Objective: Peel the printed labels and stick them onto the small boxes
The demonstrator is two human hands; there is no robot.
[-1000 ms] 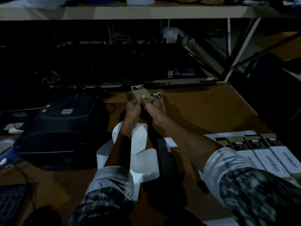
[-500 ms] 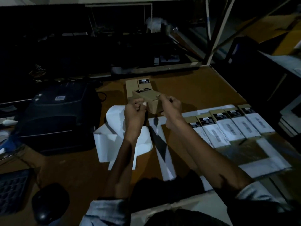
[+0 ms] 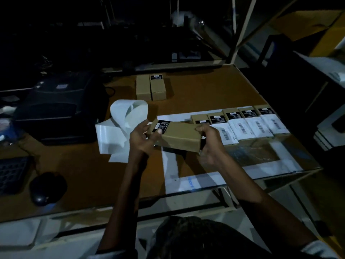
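Observation:
A small brown cardboard box with a black label at its left end is held above the table between both hands. My left hand grips its left end, thumb on the black label. My right hand grips its right end. A curled white strip of label backing paper lies just left of the hands. A row of several small boxes with black and white barcode labels lies to the right. Two more brown boxes stand side by side farther back.
A dark label printer sits at the left. A keyboard and a black mouse lie at the near left. White sheets and clear plastic cover the table's near right. A metal frame post rises at the back right.
Both hands picked one box from the far pair and drew it toward me. It now lies on its side near the labelled row. The camera tilted down.

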